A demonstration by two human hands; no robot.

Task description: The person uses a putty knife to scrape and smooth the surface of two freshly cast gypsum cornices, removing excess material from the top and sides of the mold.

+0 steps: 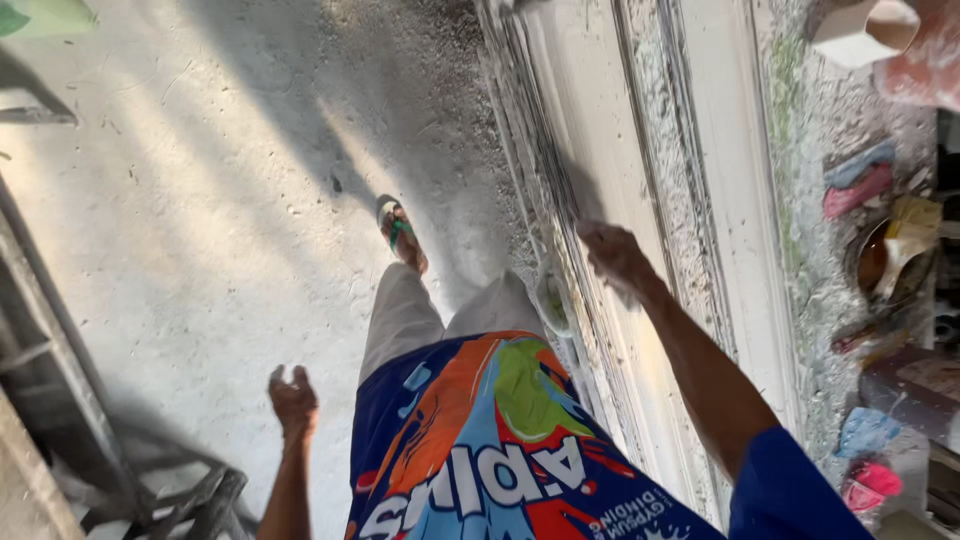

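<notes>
White moulded panel point(610, 150) under right hand point(612, 252)

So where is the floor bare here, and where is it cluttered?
Bare concrete floor spreads left of the sandalled foot, up to the metal frame at the left edge. The left hand hangs over it, holding nothing. The right hand rests on the white moulded panel. Rags and a bowl crowd the right.

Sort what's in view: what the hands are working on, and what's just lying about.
In hand:
- right hand pressed on the white moulded panel
- left hand hanging free, holding nothing

Lying about:
- rags
- round pot
- cardboard box
- metal frame
</notes>
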